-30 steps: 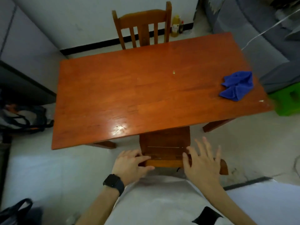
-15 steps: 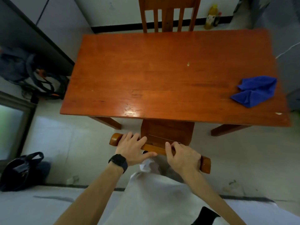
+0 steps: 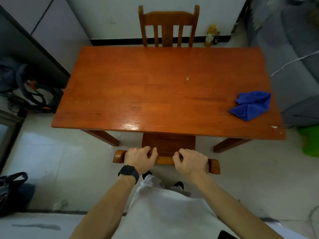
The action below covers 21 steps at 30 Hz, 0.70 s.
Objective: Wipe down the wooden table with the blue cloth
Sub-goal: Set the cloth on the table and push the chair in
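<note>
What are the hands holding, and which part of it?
The left hand and right hand both grip the near chair by the top rail of its backrest. The blue cloth lies untouched.

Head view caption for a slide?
The left hand and right hand grip the near chair back; blue cloth lies crumpled at the right of the wooden table.

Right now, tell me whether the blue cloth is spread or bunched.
Bunched: the blue cloth lies crumpled in folds near the wooden table's right end.
</note>
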### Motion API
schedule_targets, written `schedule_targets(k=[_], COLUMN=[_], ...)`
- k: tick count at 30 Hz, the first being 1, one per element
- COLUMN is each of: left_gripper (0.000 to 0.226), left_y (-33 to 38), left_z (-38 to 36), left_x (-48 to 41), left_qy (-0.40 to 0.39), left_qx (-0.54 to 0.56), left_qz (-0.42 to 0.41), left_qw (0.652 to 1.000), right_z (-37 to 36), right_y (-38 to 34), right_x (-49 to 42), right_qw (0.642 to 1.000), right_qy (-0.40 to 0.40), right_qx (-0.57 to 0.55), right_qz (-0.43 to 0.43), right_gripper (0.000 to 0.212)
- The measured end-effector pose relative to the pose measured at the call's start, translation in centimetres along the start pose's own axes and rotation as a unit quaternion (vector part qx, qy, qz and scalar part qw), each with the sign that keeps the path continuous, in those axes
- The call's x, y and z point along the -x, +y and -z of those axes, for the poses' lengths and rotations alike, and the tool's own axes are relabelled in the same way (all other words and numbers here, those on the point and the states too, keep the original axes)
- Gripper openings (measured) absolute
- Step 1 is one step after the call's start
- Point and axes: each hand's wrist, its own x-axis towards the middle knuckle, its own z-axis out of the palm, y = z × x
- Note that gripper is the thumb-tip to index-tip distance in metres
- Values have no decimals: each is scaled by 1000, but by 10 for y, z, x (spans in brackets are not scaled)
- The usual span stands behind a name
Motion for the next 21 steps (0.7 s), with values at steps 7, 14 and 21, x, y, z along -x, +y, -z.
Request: schedule_targets(k=[7, 14, 21], left_gripper=[47, 36, 35], left_y=[-18, -34, -35], left_z=[5, 22, 25], left_x=[6, -25, -42], left_qy=[4, 35, 30], left_qx=[-15, -22, -32], left_qz=[15, 11, -13], left_qw=[1000, 999, 999], right_z=[-3, 3, 3], right_y=[-21, -40, -36], right_x=[-7, -36, -54], right_qw=[1000, 1000, 998], right_qy=[6, 3, 0], right_qx=[-1, 15, 29], right_qz=[4, -25, -49], right_gripper=[46, 53, 56])
